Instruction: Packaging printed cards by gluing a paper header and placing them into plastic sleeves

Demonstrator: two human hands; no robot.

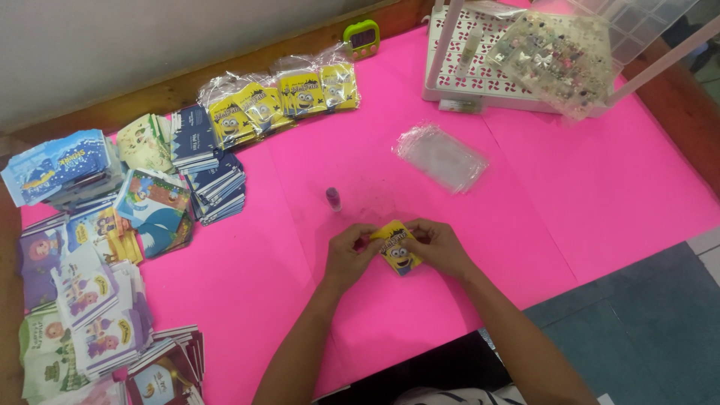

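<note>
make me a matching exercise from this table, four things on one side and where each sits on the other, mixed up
Things:
1. yellow card
2. clear plastic sleeve
3. green timer
4. white rack

Places:
A. far edge of the pink table, by the wall
B. far right corner
C. between the left hand and right hand
D. flat on the pink, beyond the hands

Pairs: 1-C, 2-D, 3-A, 4-B

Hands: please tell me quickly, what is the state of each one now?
Left hand: closed on the left edge of the small yellow card.
Right hand: closed on the same card's right edge.
</note>
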